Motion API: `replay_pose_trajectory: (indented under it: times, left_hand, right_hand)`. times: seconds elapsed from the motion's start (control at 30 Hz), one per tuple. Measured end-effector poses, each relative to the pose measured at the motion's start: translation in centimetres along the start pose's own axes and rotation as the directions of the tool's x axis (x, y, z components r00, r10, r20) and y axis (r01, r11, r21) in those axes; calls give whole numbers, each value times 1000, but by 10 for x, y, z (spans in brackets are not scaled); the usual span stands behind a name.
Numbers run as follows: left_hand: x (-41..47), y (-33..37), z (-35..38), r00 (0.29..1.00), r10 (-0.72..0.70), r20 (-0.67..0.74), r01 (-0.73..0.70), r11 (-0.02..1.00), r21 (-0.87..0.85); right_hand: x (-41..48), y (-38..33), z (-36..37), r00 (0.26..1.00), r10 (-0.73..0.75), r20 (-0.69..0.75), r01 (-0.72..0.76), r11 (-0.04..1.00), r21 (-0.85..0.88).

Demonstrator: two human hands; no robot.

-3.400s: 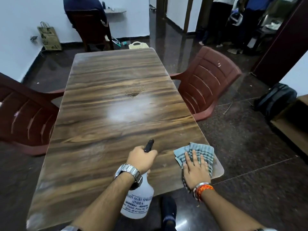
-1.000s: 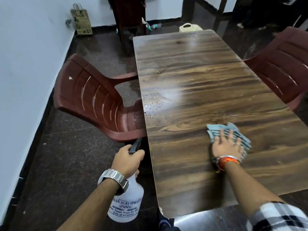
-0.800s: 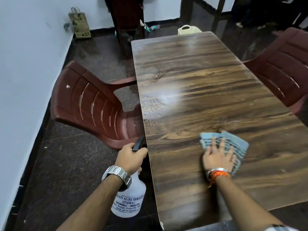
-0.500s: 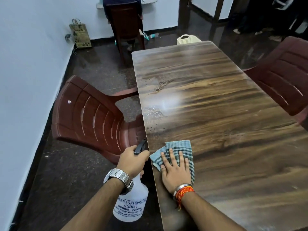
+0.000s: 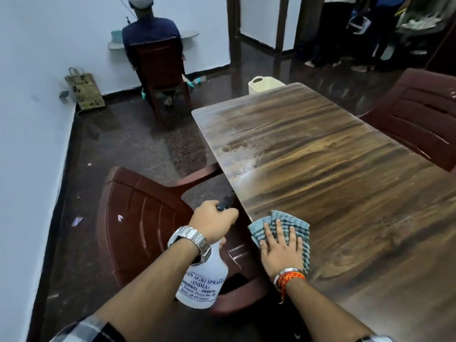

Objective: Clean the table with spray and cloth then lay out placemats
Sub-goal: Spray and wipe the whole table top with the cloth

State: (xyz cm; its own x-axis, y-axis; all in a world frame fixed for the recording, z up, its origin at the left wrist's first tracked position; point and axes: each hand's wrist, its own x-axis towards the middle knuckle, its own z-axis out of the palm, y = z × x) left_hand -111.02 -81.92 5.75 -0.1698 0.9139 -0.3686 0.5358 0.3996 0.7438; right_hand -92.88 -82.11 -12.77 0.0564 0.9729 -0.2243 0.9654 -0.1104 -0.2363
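Observation:
My left hand (image 5: 211, 221) grips the black trigger head of a white spray bottle (image 5: 203, 283), held in the air just off the left edge of the wooden table (image 5: 345, 174). My right hand (image 5: 280, 250) lies flat, fingers spread, on a green checked cloth (image 5: 299, 227) at the table's left edge. Spray droplets and a wet sheen show further up the left side of the tabletop. No placemats are in view.
A maroon plastic chair (image 5: 140, 218) stands against the table's left side, under the bottle. Another maroon chair (image 5: 417, 114) is at the right. A person sits on a chair (image 5: 160, 67) by the far wall. A cream basket (image 5: 264, 85) and a paper bag (image 5: 85, 91) rest on the floor.
My right hand has slid the cloth from the table's middle to its left edge and a little forward. The left hand still holds the bottle beside the table. My view has tilted up.

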Motion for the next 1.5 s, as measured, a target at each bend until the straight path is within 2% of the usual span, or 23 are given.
replay_pose_trajectory:
  times: [0.1,0.33,0.43,0.6,0.7,0.93,1.0,1.2,1.4,1.5]
  left_hand:
    - [30,0,-42,997,43,65,-43,999,-5]
    - [87,-19,-119,992,86,87,-80,994,-80]
    - [124,-29,-147,983,153,106,-150,988,-35]
    - [191,-30,-196,973,151,175,-140,988,-73]
    - [243,-23,-221,959,185,217,-176,983,-59]
    - [341,-18,-264,937,201,287,-192,980,-60]
    - [366,-14,-271,929,195,316,-178,981,-81]
    - [456,7,-286,881,256,398,-257,965,-53]
    - [551,36,-311,832,308,462,-345,939,-6]
    - [587,50,-316,813,353,463,-408,913,20]
  right_hand:
    - [19,-21,2,994,109,-29,-109,994,-1]
    - [50,-52,-3,948,318,-17,-316,945,88]
    - [72,-75,-5,905,424,-17,-420,900,119]
    - [121,-123,-8,785,620,-4,-603,766,223]
    - [161,-155,-11,735,678,-16,-654,714,250]
    - [235,-213,-19,660,749,57,-729,620,290]
    - [246,-224,-19,649,758,66,-740,608,289]
    - [296,-262,-17,617,786,30,-754,580,307]
    - [352,-294,-20,494,869,20,-819,458,345]
    - [378,-312,-21,469,883,2,-831,441,338]
